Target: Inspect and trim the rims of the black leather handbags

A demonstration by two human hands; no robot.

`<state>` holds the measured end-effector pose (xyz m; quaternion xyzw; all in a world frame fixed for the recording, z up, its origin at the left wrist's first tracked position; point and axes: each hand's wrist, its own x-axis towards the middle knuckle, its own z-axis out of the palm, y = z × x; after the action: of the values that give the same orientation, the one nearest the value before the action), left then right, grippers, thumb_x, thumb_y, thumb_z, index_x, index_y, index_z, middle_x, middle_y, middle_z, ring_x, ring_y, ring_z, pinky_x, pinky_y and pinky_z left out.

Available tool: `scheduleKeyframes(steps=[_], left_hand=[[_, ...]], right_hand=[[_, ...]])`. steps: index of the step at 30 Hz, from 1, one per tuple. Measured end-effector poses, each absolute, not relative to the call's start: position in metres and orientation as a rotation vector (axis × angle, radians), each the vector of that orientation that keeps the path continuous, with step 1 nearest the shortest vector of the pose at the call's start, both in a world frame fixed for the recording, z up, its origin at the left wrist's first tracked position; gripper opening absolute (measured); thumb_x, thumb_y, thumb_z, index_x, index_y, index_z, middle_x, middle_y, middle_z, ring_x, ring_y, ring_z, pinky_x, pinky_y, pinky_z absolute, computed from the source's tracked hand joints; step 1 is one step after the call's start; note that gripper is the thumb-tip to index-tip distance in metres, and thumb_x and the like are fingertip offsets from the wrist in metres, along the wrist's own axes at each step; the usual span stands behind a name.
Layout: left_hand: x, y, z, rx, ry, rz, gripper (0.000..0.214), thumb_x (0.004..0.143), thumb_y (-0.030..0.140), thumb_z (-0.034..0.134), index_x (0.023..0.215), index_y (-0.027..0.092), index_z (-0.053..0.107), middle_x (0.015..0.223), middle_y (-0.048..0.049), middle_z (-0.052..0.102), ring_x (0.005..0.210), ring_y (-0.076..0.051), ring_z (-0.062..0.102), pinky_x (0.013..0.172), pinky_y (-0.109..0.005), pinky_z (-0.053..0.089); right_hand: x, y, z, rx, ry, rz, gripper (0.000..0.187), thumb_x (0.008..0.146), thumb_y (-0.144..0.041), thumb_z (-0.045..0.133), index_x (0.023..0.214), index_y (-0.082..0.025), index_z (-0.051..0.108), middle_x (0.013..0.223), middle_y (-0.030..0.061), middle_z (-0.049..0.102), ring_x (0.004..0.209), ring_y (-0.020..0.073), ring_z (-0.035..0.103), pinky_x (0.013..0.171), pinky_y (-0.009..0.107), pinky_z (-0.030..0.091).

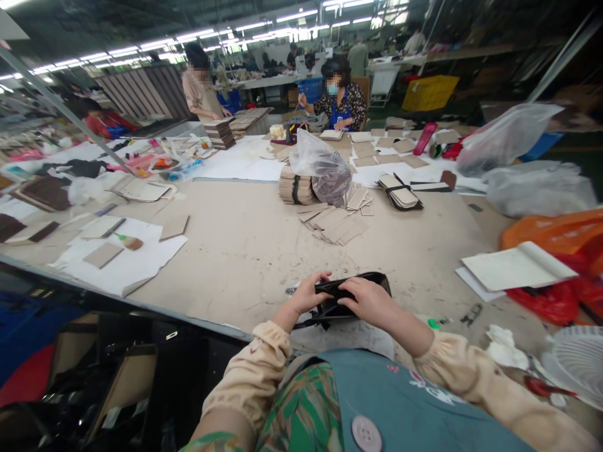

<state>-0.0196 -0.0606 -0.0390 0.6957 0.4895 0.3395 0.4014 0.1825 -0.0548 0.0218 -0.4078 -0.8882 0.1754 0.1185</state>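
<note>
A black leather-like bag or case (382, 284) lies at the near edge of the table, its opening facing up. My left hand (306, 295) grips its left end, thumb and fingers closed on the rim. Over the top edge bends my right hand (370, 300), with its fingertips reaching into the opening and pressed on the black material. The inside of the bag is dark, and its lower part is partly hidden by my hands. A small metal piece (291, 290) lies just left of my left hand.
Beyond my hands sit a banded stack of beige pieces (294, 186), loose beige pieces (334, 223) and a plastic bag (325, 166). A brush (129, 242) rests on white paper at left. A notepad (518, 267) and white basket (577, 361) are at right. Co-workers (346, 103) work across the table.
</note>
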Motion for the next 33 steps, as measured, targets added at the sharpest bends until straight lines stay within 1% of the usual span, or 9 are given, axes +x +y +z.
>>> scheduleKeyframes(steps=[3, 6, 11, 14, 19, 25, 29, 33], left_hand=[[-0.024, -0.062, -0.039, 1.764, 1.231, 0.901, 0.035, 0.064, 0.022, 0.07, 0.097, 0.019, 0.057, 0.12, -0.008, 0.058, 0.114, -0.02, 0.051, 0.1, -0.036, 0.037], [-0.028, -0.063, -0.039, 1.749, 1.25, 0.982, 0.03, 0.067, 0.023, 0.068, 0.095, 0.018, 0.06, 0.113, -0.0073, 0.063, 0.108, -0.019, 0.056, 0.099, -0.035, 0.04], [-0.026, -0.059, -0.041, 1.755, 1.282, 1.052, 0.027, 0.071, 0.026, 0.066, 0.096, 0.019, 0.066, 0.104, -0.0064, 0.067, 0.099, -0.018, 0.06, 0.092, -0.035, 0.046], [-0.022, -0.056, -0.044, 1.764, 1.267, 1.091, 0.024, 0.071, 0.029, 0.066, 0.093, 0.02, 0.068, 0.1, -0.0061, 0.068, 0.095, -0.018, 0.061, 0.091, -0.034, 0.047], [-0.019, -0.055, -0.051, 1.736, 1.255, 1.142, 0.02, 0.074, 0.031, 0.064, 0.089, 0.02, 0.07, 0.097, -0.0062, 0.068, 0.092, -0.017, 0.062, 0.09, -0.035, 0.048], [-0.016, -0.056, -0.048, 1.715, 1.295, 1.152, 0.019, 0.074, 0.03, 0.063, 0.089, 0.02, 0.07, 0.093, -0.0058, 0.07, 0.092, -0.018, 0.063, 0.09, -0.036, 0.049], [-0.015, -0.057, -0.046, 1.714, 1.303, 1.156, 0.019, 0.076, 0.029, 0.061, 0.089, 0.019, 0.069, 0.094, -0.0058, 0.07, 0.093, -0.017, 0.062, 0.09, -0.036, 0.048], [-0.013, -0.059, -0.046, 1.677, 1.34, 1.147, 0.016, 0.075, 0.028, 0.062, 0.087, 0.02, 0.069, 0.092, -0.005, 0.07, 0.092, -0.017, 0.062, 0.09, -0.036, 0.049]], right_hand=[[0.183, -0.049, 0.014, -1.286, -2.63, 0.431, 0.017, 0.082, -0.03, 0.053, 0.086, -0.021, 0.067, 0.087, 0.0048, 0.065, 0.085, 0.0165, 0.059, 0.073, 0.026, 0.041], [0.185, -0.045, 0.011, -1.316, -2.591, 0.344, 0.023, 0.085, -0.033, 0.048, 0.078, -0.021, 0.067, 0.082, 0.0044, 0.065, 0.081, 0.0155, 0.058, 0.073, 0.025, 0.039], [0.186, -0.041, 0.01, -1.318, -2.545, 0.175, 0.026, 0.086, -0.034, 0.047, 0.076, -0.019, 0.066, 0.077, 0.0054, 0.064, 0.078, 0.0157, 0.056, 0.071, 0.027, 0.035], [0.187, -0.039, 0.009, -1.36, -2.525, 0.136, 0.028, 0.086, -0.035, 0.047, 0.073, -0.019, 0.065, 0.074, 0.005, 0.064, 0.075, 0.0154, 0.055, 0.07, 0.027, 0.034], [0.186, -0.037, 0.006, -1.42, -2.493, 0.093, 0.03, 0.087, -0.036, 0.046, 0.072, -0.019, 0.064, 0.072, 0.0051, 0.064, 0.073, 0.0153, 0.054, 0.068, 0.027, 0.032], [0.185, -0.035, 0.006, -1.465, -2.485, 0.092, 0.031, 0.087, -0.038, 0.044, 0.072, -0.018, 0.063, 0.073, 0.0053, 0.064, 0.073, 0.0162, 0.055, 0.068, 0.028, 0.031], [0.185, -0.034, 0.007, -1.485, -2.481, 0.105, 0.032, 0.087, -0.038, 0.044, 0.072, -0.018, 0.062, 0.074, 0.0061, 0.064, 0.073, 0.0168, 0.055, 0.068, 0.028, 0.031], [0.184, -0.034, 0.007, -1.494, -2.482, 0.101, 0.032, 0.088, -0.038, 0.044, 0.072, -0.018, 0.063, 0.075, 0.0064, 0.065, 0.074, 0.0171, 0.056, 0.068, 0.029, 0.031]])
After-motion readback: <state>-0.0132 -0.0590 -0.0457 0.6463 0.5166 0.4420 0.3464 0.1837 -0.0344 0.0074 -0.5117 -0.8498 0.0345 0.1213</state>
